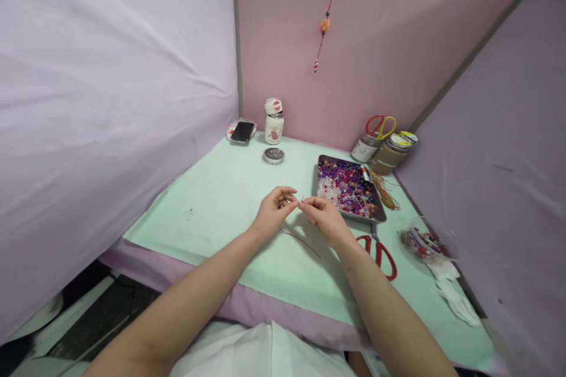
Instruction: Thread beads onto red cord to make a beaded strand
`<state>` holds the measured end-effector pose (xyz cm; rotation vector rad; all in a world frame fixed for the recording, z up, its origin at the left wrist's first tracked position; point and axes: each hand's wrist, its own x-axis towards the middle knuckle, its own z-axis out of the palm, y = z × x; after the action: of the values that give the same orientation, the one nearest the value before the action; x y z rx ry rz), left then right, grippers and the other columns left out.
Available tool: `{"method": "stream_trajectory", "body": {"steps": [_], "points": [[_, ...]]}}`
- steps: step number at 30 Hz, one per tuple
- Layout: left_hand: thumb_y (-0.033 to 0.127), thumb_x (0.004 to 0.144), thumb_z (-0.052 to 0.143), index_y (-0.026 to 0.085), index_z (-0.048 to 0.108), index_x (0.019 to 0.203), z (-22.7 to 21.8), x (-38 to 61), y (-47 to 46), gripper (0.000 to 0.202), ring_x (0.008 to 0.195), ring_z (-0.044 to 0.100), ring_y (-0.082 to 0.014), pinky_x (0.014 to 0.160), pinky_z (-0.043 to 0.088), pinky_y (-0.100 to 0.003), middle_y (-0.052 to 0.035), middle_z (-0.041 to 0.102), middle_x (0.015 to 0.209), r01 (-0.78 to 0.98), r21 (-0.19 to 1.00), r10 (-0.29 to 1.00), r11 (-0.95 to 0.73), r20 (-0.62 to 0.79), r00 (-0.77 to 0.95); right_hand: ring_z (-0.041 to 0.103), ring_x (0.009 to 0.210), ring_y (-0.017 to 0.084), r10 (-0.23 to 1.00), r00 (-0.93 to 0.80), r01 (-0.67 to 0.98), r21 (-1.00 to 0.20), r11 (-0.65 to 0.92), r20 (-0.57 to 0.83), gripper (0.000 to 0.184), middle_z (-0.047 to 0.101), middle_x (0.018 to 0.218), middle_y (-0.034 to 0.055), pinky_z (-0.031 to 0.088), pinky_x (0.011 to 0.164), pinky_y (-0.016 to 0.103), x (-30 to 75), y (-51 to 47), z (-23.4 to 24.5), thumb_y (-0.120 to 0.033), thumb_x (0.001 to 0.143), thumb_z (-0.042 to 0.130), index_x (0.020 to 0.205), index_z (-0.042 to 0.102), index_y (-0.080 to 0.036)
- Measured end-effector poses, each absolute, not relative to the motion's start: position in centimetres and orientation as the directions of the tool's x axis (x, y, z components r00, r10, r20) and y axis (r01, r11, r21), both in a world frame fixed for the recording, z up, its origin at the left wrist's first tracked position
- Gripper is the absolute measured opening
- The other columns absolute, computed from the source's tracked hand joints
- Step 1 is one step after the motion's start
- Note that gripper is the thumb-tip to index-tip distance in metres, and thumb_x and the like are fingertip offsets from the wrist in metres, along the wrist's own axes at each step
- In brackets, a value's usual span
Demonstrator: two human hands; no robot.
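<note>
My left hand and my right hand meet above the green table, fingertips pinched together almost touching. Between them I pinch the end of a thin red cord, which trails down toward me over the table. A tiny bead seems to sit at the fingertips, too small to be sure. Just right of my right hand lies a metal tray full of purple, pink and white beads.
Red-handled scissors lie beside my right wrist. A bag of beads and white gloves are at the right. At the back stand a white jar, a phone, a small round tin, tape rolls and a cup with scissors. A beaded tassel hangs on the pink wall.
</note>
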<state>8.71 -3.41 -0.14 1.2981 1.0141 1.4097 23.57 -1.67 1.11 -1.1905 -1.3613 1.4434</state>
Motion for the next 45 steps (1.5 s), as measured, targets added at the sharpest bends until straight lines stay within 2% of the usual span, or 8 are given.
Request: {"method": "stream_trajectory", "body": {"steps": [11, 15, 20, 23, 25, 31, 35, 45], "points": [[0.029, 0.069, 0.069, 0.016, 0.061, 0.103, 0.54, 8.73, -3.67, 0.037, 0.070, 0.054, -0.0106, 0.063, 0.040, -0.023, -0.0030, 0.060, 0.080, -0.178, 0.973, 0.987, -0.145, 0.156, 0.050, 0.044, 0.060, 0.010, 0.961, -0.265, -0.003, -0.996, -0.089, -0.085, 0.027, 0.054, 0.070, -0.0014, 0.030, 0.049, 0.022, 23.85, -1.70, 1.23, -0.040, 0.062, 0.073, 0.075, 0.060, -0.020], [0.031, 0.069, 0.068, 0.015, 0.062, 0.103, 0.45, 8.66, -3.61, 0.038, 0.060, 0.050, -0.0080, 0.057, 0.038, -0.023, -0.0014, 0.059, 0.077, -0.194, 0.977, 0.990, -0.091, 0.110, 0.093, 0.042, 0.057, 0.009, 0.959, -0.275, -0.032, -0.996, -0.084, -0.071, 0.026, 0.053, 0.067, -0.0015, 0.029, 0.048, 0.022, 23.84, -1.70, 1.33, -0.038, 0.061, 0.073, 0.072, 0.060, -0.019], [0.031, 0.068, 0.068, 0.015, 0.066, 0.094, 0.32, 8.50, -3.47, 0.030, 0.047, 0.039, -0.0040, 0.048, 0.032, -0.022, 0.0009, 0.057, 0.070, -0.251, 0.967, 0.991, 0.035, 0.000, 0.136, 0.040, 0.055, 0.008, 0.953, -0.294, -0.013, -0.997, -0.078, -0.070, 0.024, 0.055, 0.068, -0.0007, 0.027, 0.047, 0.023, 23.93, -1.90, 1.47, -0.039, 0.064, 0.072, 0.071, 0.063, -0.018], [0.031, 0.067, 0.068, 0.015, 0.067, 0.089, 0.37, 8.47, -3.48, 0.027, 0.043, 0.031, -0.0034, 0.045, 0.026, -0.021, 0.0031, 0.052, 0.059, -0.299, 0.949, 0.986, 0.096, -0.049, 0.162, 0.037, 0.053, 0.007, 0.950, -0.299, 0.000, -0.996, -0.091, -0.087, 0.024, 0.054, 0.066, -0.0016, 0.025, 0.046, 0.023, 23.97, -1.95, 1.36, -0.039, 0.064, 0.072, 0.070, 0.062, -0.018], [0.034, 0.068, 0.067, 0.014, 0.067, 0.086, 0.40, 8.50, -3.52, 0.026, 0.043, 0.029, -0.0034, 0.043, 0.023, -0.021, 0.0026, 0.052, 0.059, -0.321, 0.941, 0.983, 0.108, -0.053, 0.176, 0.035, 0.051, 0.007, 0.948, -0.302, 0.017, -0.995, -0.099, -0.100, 0.025, 0.054, 0.065, -0.0019, 0.023, 0.045, 0.023, 23.94, -1.93, 1.26, -0.039, 0.063, 0.072, 0.069, 0.061, -0.018], [0.036, 0.066, 0.069, 0.016, 0.062, 0.077, 0.41, 8.62, -3.65, 0.024, 0.042, 0.031, -0.0047, 0.044, 0.030, -0.021, 0.0060, 0.042, 0.051, -0.288, 0.952, 0.986, 0.102, -0.059, 0.155, 0.036, 0.051, 0.007, 0.941, -0.324, 0.048, -0.995, -0.086, -0.097, 0.024, 0.053, 0.064, -0.0016, 0.023, 0.045, 0.022, 23.77, -1.95, 1.07, -0.038, 0.062, 0.073, 0.066, 0.059, -0.018], [0.035, 0.066, 0.071, 0.017, 0.056, 0.074, 0.35, 8.61, -3.68, 0.025, 0.042, 0.029, -0.0032, 0.044, 0.030, -0.020, 0.0070, 0.041, 0.054, -0.355, 0.929, 0.983, 0.105, -0.044, 0.177, 0.035, 0.051, 0.007, 0.941, -0.325, 0.037, -0.996, -0.086, -0.094, 0.026, 0.051, 0.063, -0.0024, 0.024, 0.045, 0.022, 23.63, -2.09, 1.08, -0.039, 0.062, 0.073, 0.067, 0.059, -0.018], [0.036, 0.076, 0.061, 0.019, 0.045, 0.078, -0.29, 8.78, -3.17, 0.023, 0.041, 0.028, -0.0013, 0.042, 0.025, -0.017, 0.0010, 0.060, 0.073, -0.436, 0.900, 0.995, 0.023, 0.023, 0.098, 0.032, 0.051, 0.007, 0.934, -0.329, -0.069, -0.983, -0.168, -0.136, 0.024, 0.043, 0.061, -0.0047, 0.020, 0.044, 0.022, 23.57, -2.11, 0.89, -0.038, 0.065, 0.070, 0.071, 0.055, -0.020]]}}
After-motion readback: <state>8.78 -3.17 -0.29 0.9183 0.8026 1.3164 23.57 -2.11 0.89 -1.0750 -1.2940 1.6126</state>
